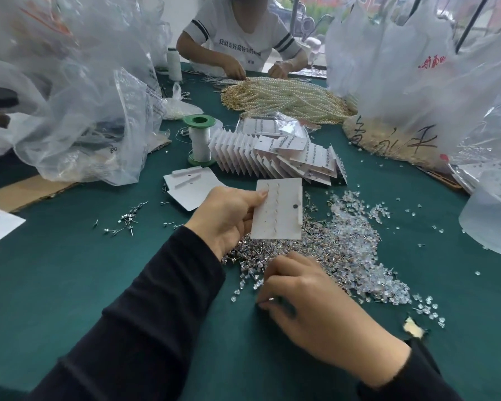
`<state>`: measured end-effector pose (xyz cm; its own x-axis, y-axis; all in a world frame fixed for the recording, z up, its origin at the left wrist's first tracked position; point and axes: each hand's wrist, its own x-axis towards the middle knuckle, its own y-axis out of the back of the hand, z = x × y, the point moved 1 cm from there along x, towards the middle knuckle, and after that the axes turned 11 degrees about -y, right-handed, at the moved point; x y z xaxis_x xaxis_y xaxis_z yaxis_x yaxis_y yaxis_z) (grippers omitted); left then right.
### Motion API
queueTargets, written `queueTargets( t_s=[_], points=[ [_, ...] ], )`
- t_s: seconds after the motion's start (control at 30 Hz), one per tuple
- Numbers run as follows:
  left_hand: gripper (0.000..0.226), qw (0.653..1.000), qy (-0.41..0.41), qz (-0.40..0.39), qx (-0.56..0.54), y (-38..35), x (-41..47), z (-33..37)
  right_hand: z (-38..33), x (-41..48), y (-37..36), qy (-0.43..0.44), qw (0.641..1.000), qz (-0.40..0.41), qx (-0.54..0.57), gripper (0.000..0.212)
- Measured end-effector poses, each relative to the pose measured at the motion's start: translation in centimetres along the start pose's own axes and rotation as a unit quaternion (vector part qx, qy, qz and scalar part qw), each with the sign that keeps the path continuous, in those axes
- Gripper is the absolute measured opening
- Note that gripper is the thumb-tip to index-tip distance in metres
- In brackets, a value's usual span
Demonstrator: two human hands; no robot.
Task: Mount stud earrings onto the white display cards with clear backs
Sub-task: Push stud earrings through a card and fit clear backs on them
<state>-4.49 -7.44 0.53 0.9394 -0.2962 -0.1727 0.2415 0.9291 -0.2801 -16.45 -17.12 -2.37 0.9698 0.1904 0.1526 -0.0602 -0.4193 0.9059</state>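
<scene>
My left hand (229,215) holds a blank white display card (281,209) upright above the green table, thumb on its left edge. Under the card lies a pile of silver stud earrings (310,244), mixed on its right with a heap of clear backs (368,256). My right hand (310,302) rests low at the pile's near edge, its fingertips pinched on a small shiny stud earring at the left. A row of filled cards (275,157) leans in a stack behind. Loose blank cards (191,183) lie left of the held card.
A green-ended spool of thread (199,140) stands beside the filled cards. Scattered studs (128,218) lie at left. Large clear plastic bags (78,96) crowd the left and right (417,68) sides. A person (240,39) across the table handles pearl strands (287,99).
</scene>
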Motion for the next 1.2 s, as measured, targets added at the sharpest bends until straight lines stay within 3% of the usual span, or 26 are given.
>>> queueTargets(
  t_s=[0.13,0.27,0.43,0.5,0.67,0.87,1.2],
  points=[
    [0.008,1.0,-0.006,0.001,0.007,-0.1,0.2,-0.1,0.5,-0.2,2.2,-0.084,0.978,0.092,0.168,0.008],
    [0.01,1.0,-0.016,-0.017,0.011,-0.2,0.0,-0.3,2.3,0.6,5.6,-0.193,0.899,0.181,0.349,0.012],
    [0.01,0.995,-0.056,-0.008,0.078,-0.8,0.0,-1.0,3.2,2.7,6.2,-0.232,0.83,0.218,0.458,0.018],
    [0.013,0.992,-0.074,-0.005,0.104,-1.1,-0.1,-1.3,2.9,3.3,5.7,-0.223,0.837,0.239,0.438,0.02],
    [0.021,0.98,-0.131,-0.012,0.149,-1.7,-0.6,-1.9,2.2,3.5,3.9,-0.194,0.894,0.309,0.259,0.019],
    [0.022,0.954,-0.21,0.008,0.213,-2.0,-0.9,-2.1,2.1,3.5,3.0,-0.152,0.902,0.376,0.15,0.01],
    [0.025,0.912,-0.29,0.011,0.289,-2.0,-1.1,-2.6,2.2,3.7,2.1,-0.136,0.903,0.385,0.131,0.009]
  ],
)
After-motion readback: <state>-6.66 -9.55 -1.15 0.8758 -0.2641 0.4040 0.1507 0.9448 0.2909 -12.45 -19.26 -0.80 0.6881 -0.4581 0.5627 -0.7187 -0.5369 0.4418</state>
